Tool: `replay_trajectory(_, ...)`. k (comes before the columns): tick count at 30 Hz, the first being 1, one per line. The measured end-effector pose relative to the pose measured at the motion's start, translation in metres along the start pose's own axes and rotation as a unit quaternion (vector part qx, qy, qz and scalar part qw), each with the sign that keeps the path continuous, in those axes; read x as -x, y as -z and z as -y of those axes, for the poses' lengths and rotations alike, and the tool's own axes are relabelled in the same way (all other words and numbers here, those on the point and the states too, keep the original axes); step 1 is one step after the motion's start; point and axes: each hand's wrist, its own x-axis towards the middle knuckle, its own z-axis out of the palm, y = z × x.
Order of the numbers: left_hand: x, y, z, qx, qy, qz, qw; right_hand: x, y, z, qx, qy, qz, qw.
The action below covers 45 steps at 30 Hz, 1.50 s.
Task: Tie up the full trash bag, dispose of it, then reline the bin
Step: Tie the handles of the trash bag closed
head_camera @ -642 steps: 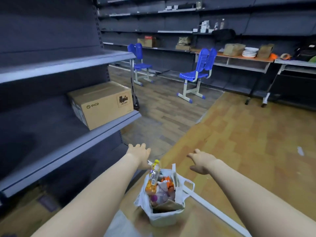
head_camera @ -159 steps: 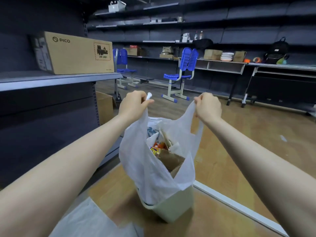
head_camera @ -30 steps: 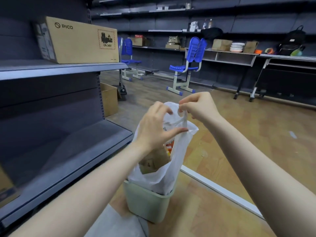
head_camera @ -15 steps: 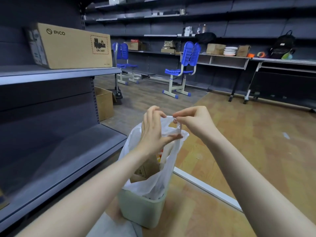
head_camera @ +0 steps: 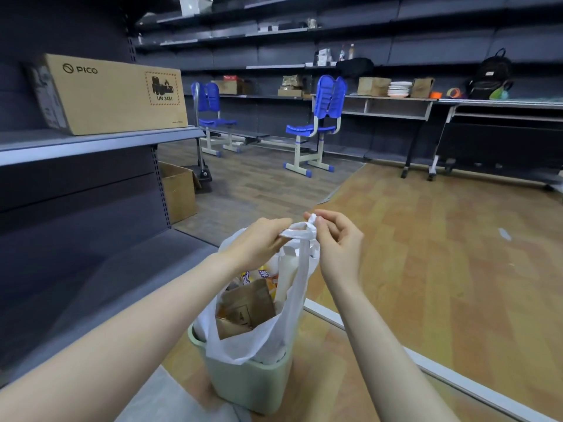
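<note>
A white plastic trash bag (head_camera: 274, 336) full of wrappers and brown paper stands in a pale green bin (head_camera: 253, 388) on the floor. Its two handles are crossed into a loose knot (head_camera: 304, 233) above the bag's mouth. My left hand (head_camera: 259, 242) pinches one handle end at the knot's left side. On the right, my right hand (head_camera: 338, 242) pinches the other end between thumb and fingertips. The bag's side openings still show the trash inside.
Grey shelving (head_camera: 91, 141) runs along the left with a PICO cardboard box (head_camera: 106, 95) on it. An open carton (head_camera: 179, 193) sits on the floor behind. A flat white bag (head_camera: 170, 403) lies by the bin. Blue chairs (head_camera: 316, 123) and desks (head_camera: 426, 105) stand far back.
The handles have gone from being held together to wrapped into a knot. Both hands have shifted slightly apart and lower, pulling the ends.
</note>
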Motion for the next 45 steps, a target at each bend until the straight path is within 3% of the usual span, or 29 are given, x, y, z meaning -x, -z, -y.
replay_trajectory(6, 0.005, -0.011, -0.005, -0.003, -0.022, 0.006, 1.0, 0.002, -0.003, -0.006, -0.038, 0.007, 0.053, 0.998)
replay_trajectory(9, 0.002, -0.014, -0.004, 0.047, -0.008, -0.021, 0.999, 0.003, -0.003, -0.009, -0.037, 0.016, 0.067, 0.997)
replay_trajectory(12, -0.003, -0.011, -0.004, 0.08, 0.017, -0.011, 0.997, 0.014, -0.002, -0.025, 0.009, 0.026, 0.05, 0.998)
replay_trajectory(16, -0.003, -0.01, -0.007, 0.111, 0.026, 0.015, 0.993, 0.034, -0.006, -0.049, 0.14, 0.062, 0.103, 0.983)
replay_trajectory(19, -0.004, -0.013, -0.007, 0.11, 0.026, 0.024, 0.993, 0.042, -0.013, -0.059, 0.199, 0.083, 0.035, 0.976)
replay_trajectory(21, -0.003, -0.016, -0.006, 0.087, 0.018, 0.024, 0.996, 0.042, -0.015, -0.063, 0.155, 0.028, 0.016, 0.987)
replay_trajectory(25, -0.009, -0.003, -0.008, 0.142, 0.016, -0.074, 0.987, 0.036, -0.014, -0.06, 0.043, -0.069, -0.015, 0.997)
replay_trajectory(28, -0.027, 0.026, -0.012, 0.167, 0.029, -0.167, 0.971, 0.026, -0.013, -0.048, 0.028, -0.044, -0.013, 0.999)
replay_trajectory(31, -0.038, 0.053, -0.021, 0.152, -0.005, -0.202, 0.968, 0.01, -0.012, -0.032, 0.0, 0.028, -0.024, 0.999)
replay_trajectory(35, -0.029, 0.048, -0.037, 0.024, -0.064, -0.088, 0.994, 0.004, -0.018, -0.03, 0.004, 0.022, 0.006, 1.0)
replay_trajectory(39, -0.02, 0.018, -0.035, -0.082, -0.081, 0.027, 0.993, 0.007, -0.014, -0.035, 0.013, -0.011, -0.006, 1.0)
replay_trajectory(45, -0.017, 0.002, -0.038, -0.112, -0.05, 0.032, 0.992, 0.014, -0.01, -0.033, -0.106, -0.045, 0.019, 0.993)
